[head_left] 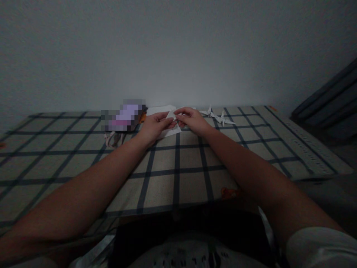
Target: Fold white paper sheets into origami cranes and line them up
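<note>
Both arms reach forward over a checked cloth. My left hand and my right hand meet at a small piece of white paper, each pinching an edge of it with closed fingers. The paper is partly folded and lifted just off a white sheet lying beneath it. Two folded white paper cranes stand on the cloth just right of my right hand.
A blurred purple and pink object lies left of my hands, with a pale looped strap before it. A plain wall rises behind the cloth. Dark folded fabric is at the far right. The scene is dim.
</note>
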{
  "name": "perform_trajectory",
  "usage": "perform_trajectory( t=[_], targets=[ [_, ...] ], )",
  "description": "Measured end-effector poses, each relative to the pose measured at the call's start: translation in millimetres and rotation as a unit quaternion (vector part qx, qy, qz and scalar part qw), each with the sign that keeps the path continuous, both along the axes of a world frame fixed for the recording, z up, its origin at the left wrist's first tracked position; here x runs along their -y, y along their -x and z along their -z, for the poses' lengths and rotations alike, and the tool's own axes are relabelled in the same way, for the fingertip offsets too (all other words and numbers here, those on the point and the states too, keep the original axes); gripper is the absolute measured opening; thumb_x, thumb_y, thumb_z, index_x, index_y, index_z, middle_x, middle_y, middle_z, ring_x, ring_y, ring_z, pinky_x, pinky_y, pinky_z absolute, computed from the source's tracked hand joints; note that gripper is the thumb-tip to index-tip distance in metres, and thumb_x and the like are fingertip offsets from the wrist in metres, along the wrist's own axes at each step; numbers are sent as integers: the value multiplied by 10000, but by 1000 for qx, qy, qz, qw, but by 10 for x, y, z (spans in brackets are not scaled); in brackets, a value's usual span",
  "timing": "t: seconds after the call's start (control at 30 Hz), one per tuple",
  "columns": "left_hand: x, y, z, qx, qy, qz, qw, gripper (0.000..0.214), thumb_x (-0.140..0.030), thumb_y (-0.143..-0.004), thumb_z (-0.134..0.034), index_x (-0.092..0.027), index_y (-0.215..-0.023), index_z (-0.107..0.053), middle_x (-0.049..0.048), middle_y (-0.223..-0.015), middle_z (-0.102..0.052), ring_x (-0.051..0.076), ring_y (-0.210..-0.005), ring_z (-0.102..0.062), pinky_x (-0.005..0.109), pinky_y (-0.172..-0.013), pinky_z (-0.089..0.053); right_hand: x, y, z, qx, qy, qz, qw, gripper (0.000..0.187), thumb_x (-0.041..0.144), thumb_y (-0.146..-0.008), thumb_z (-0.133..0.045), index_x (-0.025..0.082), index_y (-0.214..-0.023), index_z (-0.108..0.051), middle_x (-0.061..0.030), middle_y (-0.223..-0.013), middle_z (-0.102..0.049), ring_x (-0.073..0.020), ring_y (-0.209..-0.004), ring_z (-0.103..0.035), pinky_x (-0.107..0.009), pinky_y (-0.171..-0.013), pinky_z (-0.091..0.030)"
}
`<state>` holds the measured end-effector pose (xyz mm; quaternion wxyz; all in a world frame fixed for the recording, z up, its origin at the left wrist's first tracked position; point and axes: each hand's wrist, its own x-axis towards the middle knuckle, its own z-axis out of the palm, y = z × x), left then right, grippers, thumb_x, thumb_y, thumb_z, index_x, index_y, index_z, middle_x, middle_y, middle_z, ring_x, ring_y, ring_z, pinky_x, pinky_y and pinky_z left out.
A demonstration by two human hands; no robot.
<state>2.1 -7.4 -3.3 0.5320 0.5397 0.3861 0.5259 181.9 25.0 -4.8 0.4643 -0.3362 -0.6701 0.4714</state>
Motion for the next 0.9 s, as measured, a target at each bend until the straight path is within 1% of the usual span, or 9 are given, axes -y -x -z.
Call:
perform_trajectory(
  t=[0.2,0.37,0.47,0.57,0.63,0.7,0.77,0.83,0.9],
  targets=[
    [-11,-9,2,4,16,-7,1000,407,-220,-667,-836,-109,-1041,-719,82,-931,-761,141,-787,-708,326,-895,-568,-15,27,-6,-18,-9,9,1000,193,128,-831,-665,212,-958,-546,77,-660,-506,-63,-572,-557,-176,-547,-466],
    [-15,-7,17,18,24,5,1000,406,-190,-644,-845,-117,-1026,-730,78,-964,-765,139,-790,-714,323,-900,-575,9,30,-21,-1,-25,12,1000,204,127,-810,-670,210,-943,-539,86,-639,-459,-63,-548,-532,-177,-513,-429],
    [-19,-9,14,23,22,7,999,390,-200,-655,-839,-119,-1023,-736,80,-979,-767,137,-802,-712,314,-907,-568,21,42,-23,-18,-22,15,999,267,157,-805,-676,228,-1013,-525,77,-696,-506,-64,-564,-543,-184,-539,-450],
    [-27,-8,8,47,17,6,999,370,-205,-666,-831,-120,-1014,-737,69,-947,-768,119,-774,-702,290,-898,-564,27,51,-30,-55,-9,41,998,440,221,-808,-696,274,-1177,-462,51,-850,-596,-66,-585,-560,-200,-565,-480],
    [-31,-6,6,63,10,8,998,363,-202,-673,-828,-122,-1015,-737,65,-956,-768,108,-774,-698,277,-907,-557,24,48,-29,-57,2,56,997,462,280,-818,-703,275,-1207,-454,37,-885,-613,-71,-586,-562,-209,-561,-481],
    [-32,-4,6,68,6,17,998,372,-200,-682,-825,-125,-1035,-733,69,-997,-765,104,-797,-699,268,-919,-550,18,39,-19,-28,7,45,999,341,329,-834,-695,233,-1112,-524,30,-824,-604,-79,-580,-551,-214,-553,-467],
    [-31,-4,6,65,9,26,998,388,-197,-692,-818,-128,-1063,-726,78,-1041,-758,105,-825,-700,260,-917,-550,17,25,-7,9,-4,23,1000,223,366,-849,-681,194,-946,-576,27,-749,-585,-86,-585,-541,-220,-557,-450],
    [-27,-6,3,60,20,29,998,391,-183,-695,-813,-131,-1071,-721,80,-1045,-754,104,-827,-698,247,-887,-558,25,11,-9,35,-28,21,999,228,382,-859,-670,181,-814,-573,28,-694,-567,-93,-597,-532,-225,-567,-429],
    [-21,-9,-6,53,37,25,998,331,-176,-708,-803,-126,-1026,-725,75,-987,-754,105,-803,-695,232,-831,-568,38,-3,-31,53,-61,47,996,261,371,-860,-673,180,-734,-548,34,-661,-548,-94,-602,-518,-228,-582,-409]
  ],
)
